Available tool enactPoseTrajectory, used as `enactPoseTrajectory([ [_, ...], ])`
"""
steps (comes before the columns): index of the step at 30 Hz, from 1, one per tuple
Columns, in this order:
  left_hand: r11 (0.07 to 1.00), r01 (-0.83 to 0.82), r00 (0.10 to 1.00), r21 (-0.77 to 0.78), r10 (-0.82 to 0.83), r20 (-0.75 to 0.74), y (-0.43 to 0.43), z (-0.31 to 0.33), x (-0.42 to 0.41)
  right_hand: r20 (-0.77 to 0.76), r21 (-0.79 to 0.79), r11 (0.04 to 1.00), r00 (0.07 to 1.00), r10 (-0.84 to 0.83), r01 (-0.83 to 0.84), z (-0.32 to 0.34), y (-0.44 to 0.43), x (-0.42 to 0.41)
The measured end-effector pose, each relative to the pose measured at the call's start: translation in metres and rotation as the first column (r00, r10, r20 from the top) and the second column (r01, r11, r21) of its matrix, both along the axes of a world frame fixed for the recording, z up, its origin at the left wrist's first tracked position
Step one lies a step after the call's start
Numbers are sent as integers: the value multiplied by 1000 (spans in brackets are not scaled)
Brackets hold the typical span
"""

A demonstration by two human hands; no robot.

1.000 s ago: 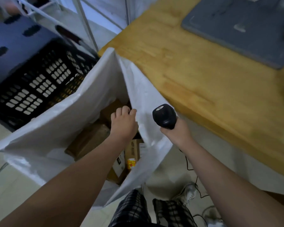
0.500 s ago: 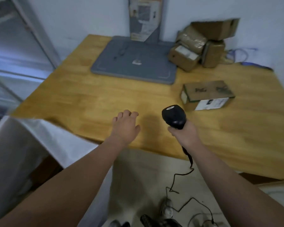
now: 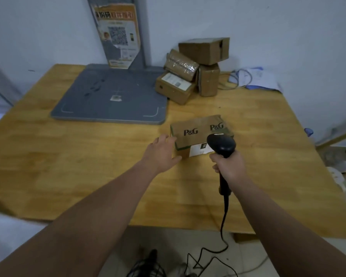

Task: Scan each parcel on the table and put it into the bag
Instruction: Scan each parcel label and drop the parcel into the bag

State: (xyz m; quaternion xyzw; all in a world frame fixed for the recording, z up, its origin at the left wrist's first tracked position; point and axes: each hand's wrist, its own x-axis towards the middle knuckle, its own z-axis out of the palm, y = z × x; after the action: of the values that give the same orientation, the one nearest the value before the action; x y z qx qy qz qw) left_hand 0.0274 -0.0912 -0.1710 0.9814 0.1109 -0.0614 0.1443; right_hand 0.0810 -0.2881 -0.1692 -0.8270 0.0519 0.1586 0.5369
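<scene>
Presently, I count five unbagged: P&G parcel (image 3: 196, 132), left hand (image 3: 160, 154) fingers (image 3: 166, 137) spread beside it; right hand (image 3: 229, 166) gripping scanner (image 3: 221, 145); four parcels (image 3: 188, 65) stacked behind.

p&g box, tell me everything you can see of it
The P&G box is a flat brown cardboard parcel lying on the wooden table, with two P&G logos on top and a white label on its near side. The left hand is spread at its left end, seemingly touching. The scanner in the right hand hides its near right corner.
</scene>
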Motion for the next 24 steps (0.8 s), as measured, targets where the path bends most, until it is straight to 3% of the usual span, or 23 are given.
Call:
enactPoseTrajectory([
  [3,997,81,994,8,-80,-68,4,0,36,1,14,999,999,-35,35,-4,0,12],
  [9,938,270,930,218,-195,-313,9,-7,93,-25,49,995,996,-84,85,-7,4,29],
  [16,945,283,890,166,-194,-412,16,-9,93,-13,64,994,996,-92,93,-12,13,35],
  [18,981,177,900,80,-129,-416,24,-8,78,3,86,991,995,-102,101,-13,15,32],
  [21,976,-96,936,-196,21,-352,41,-14,49,-6,184,975,992,-129,128,-12,17,25],
  [23,861,-249,948,-444,121,-296,48,-17,25,-59,260,956,990,-126,138,-11,19,18],
  [24,751,-288,952,-594,160,-260,50,-18,13,-81,294,947,991,-108,127,-10,21,15],
])
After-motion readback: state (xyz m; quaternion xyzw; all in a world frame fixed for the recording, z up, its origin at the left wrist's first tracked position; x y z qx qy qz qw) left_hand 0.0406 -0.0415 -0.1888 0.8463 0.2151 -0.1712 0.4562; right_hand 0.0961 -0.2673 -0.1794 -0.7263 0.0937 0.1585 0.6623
